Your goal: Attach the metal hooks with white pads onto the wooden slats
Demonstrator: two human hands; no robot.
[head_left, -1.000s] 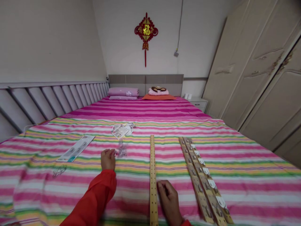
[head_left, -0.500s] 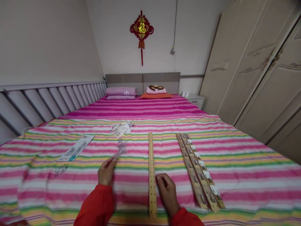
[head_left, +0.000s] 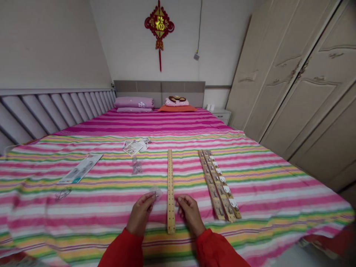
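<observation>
My left hand (head_left: 141, 213) pinches a small clear plastic bag (head_left: 156, 191) with a bit of metal inside, left of a long wooden strip (head_left: 170, 193). The strip has rows of small holes and lies lengthwise on the striped bedspread. On its other side, close to its edge, my right hand (head_left: 190, 213) has thumb and fingers pressed together; whatever they may hold is too small to make out. Further off on the left lie more little clear bags (head_left: 137, 165). To the right are wooden strips (head_left: 215, 185) fitted with metal hooks, and white round pieces along one side.
Paper cards and packets (head_left: 135, 147) lie beyond the bags. A long packaging card (head_left: 81, 168) and a wire-like piece (head_left: 63, 193) rest at the left. Folded bedding (head_left: 134, 103) sits by the headboard; a wardrobe (head_left: 294, 85) stands at right.
My left hand has moved right, toward the bare strip, carrying one small bag away from the other bags. My right hand stays beside the strip. The whole view has shifted slightly.
</observation>
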